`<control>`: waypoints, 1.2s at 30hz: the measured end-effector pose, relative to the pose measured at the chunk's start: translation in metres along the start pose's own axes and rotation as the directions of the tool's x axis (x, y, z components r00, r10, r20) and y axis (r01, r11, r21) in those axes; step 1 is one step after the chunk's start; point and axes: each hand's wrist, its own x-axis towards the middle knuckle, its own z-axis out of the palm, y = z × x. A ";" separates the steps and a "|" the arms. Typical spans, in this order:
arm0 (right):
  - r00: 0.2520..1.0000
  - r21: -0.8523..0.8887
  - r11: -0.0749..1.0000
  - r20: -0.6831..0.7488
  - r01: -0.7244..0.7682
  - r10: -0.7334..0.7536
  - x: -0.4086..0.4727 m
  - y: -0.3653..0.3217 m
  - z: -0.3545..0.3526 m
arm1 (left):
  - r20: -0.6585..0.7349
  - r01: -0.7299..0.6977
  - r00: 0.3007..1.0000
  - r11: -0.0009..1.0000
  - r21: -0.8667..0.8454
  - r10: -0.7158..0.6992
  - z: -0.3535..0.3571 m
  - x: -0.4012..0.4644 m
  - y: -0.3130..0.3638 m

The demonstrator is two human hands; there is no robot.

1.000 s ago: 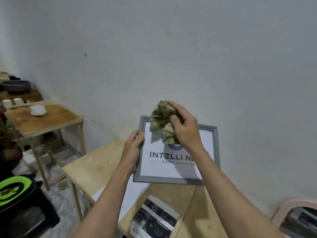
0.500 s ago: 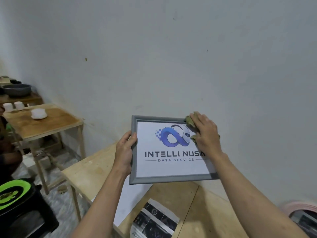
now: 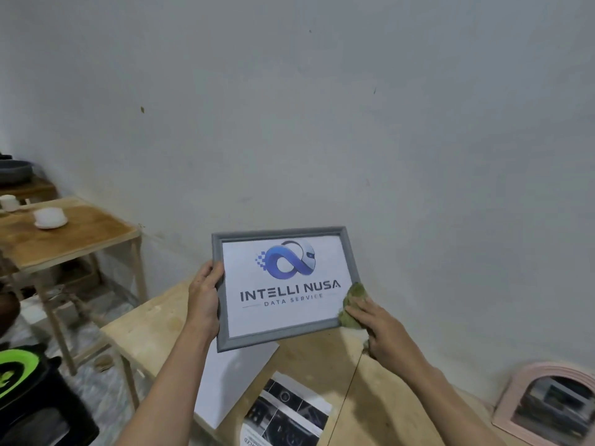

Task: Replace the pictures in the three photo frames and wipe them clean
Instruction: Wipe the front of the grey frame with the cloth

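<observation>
A grey photo frame (image 3: 283, 232) with a white picture showing a blue logo and the words INTELLI NUSA is held up in front of the wall. My left hand (image 3: 206, 299) grips its left edge, thumb on the front. My right hand (image 3: 378, 328) presses a crumpled green cloth (image 3: 352, 304) against the frame's lower right corner. A pink arched frame (image 3: 515, 394) leans against the wall at the lower right. A printed picture (image 3: 286, 413) and a white sheet (image 3: 231, 381) lie on the wooden table (image 3: 151, 320) below.
A second wooden table (image 3: 80, 233) stands at the left with white cups (image 3: 50, 217) on it. A dark bowl (image 3: 14, 170) sits further back. A black stool with a green top (image 3: 19, 375) is at the lower left. The white wall is close ahead.
My right hand has wiped the cloth from the top of the frame to the upper right corner and down to the lower right corner. The frame has shifted slightly; the logo is now uncovered.
</observation>
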 end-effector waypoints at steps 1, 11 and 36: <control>0.997 0.090 0.994 0.049 -0.057 0.053 0.002 -0.006 -0.007 | 0.000 0.011 1.000 0.999 0.033 -0.011 -0.001 0.000 -0.001; 0.975 0.063 0.979 -0.128 0.193 -0.184 0.128 -0.121 -0.011 | 0.230 0.130 0.965 0.991 -0.019 -0.122 0.048 -0.020 -0.006; 0.969 0.105 0.965 0.027 0.240 -0.244 0.137 -0.047 0.017 | 0.042 0.061 0.997 0.998 0.035 -0.063 0.020 0.022 -0.027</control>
